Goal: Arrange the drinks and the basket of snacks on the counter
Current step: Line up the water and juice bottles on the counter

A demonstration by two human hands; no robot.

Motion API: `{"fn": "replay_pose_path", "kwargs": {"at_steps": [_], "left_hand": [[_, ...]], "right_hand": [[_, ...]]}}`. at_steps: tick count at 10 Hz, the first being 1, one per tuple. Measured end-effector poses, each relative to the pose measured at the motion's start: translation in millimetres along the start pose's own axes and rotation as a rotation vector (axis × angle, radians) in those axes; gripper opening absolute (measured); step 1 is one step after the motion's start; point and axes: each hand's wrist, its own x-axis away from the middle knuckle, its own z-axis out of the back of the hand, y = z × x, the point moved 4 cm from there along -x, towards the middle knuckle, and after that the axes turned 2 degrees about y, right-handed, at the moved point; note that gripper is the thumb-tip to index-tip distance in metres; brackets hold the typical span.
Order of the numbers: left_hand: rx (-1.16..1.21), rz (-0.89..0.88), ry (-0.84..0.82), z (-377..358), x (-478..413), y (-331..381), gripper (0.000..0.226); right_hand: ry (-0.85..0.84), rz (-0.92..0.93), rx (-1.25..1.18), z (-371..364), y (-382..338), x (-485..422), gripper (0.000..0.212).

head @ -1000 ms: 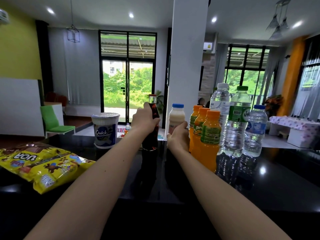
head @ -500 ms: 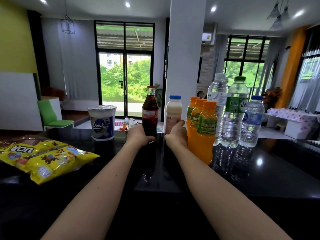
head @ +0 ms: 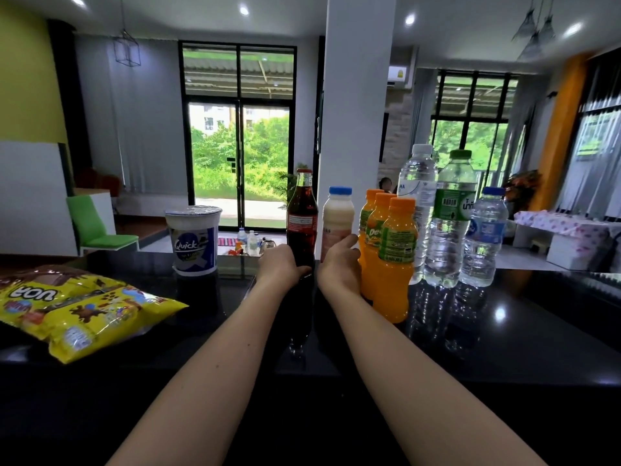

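A dark cola bottle (head: pixel 302 213) stands upright on the black counter (head: pixel 504 338), and my left hand (head: pixel 281 269) grips its base. Just to its right stands a white milk bottle (head: pixel 337 220) with a blue cap; my right hand (head: pixel 340 264) holds its lower part, fingers curled toward it. Three orange juice bottles (head: pixel 391 260) stand in a tight row right of that hand. Behind them are three clear water bottles (head: pixel 448 216). A white Quick cup (head: pixel 194 240) stands left of the cola. No basket is in view.
Yellow snack bags (head: pixel 77 314) lie on the counter at the left. A white pillar (head: pixel 356 105) rises behind the bottles. Beyond the counter are a green chair (head: pixel 97 227), glass doors and a covered table at the right.
My left hand slid from the cola bottle's neck down to its base. The cola bottle now stands closer to the milk bottle. The camera tilted slightly down.
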Motion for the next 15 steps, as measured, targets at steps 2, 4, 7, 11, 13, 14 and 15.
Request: {"fn": "replay_pose_path", "kwargs": {"at_steps": [2, 4, 7, 11, 13, 14, 15], "left_hand": [[0.073, 0.026, 0.024, -2, 4, -4, 0.043], [0.103, 0.022, 0.005, -3, 5, -8, 0.047], [0.04, -0.044, 0.021, -3, 0, -8, 0.045], [-0.027, -0.075, -0.028, -9, 2, -6, 0.044], [-0.113, -0.075, 0.0, 3, 33, -6, 0.035], [-0.137, -0.102, 0.009, 19, 67, -5, 0.032], [-0.13, -0.168, 0.085, 36, 105, -2, 0.031]], "right_hand": [[-0.067, 0.027, -0.052, 12, -1, 5, 0.048], [0.074, 0.172, -0.194, 22, -3, 11, 0.049], [0.066, 0.169, -0.196, 12, 7, 19, 0.052], [-0.01, 0.078, -0.143, 12, 2, 16, 0.05], [-0.133, 0.078, -0.026, 29, -3, 40, 0.051], [-0.247, 0.23, 0.058, 55, -1, 72, 0.049], [-0.288, 0.474, 0.117, 89, 7, 113, 0.03]]}}
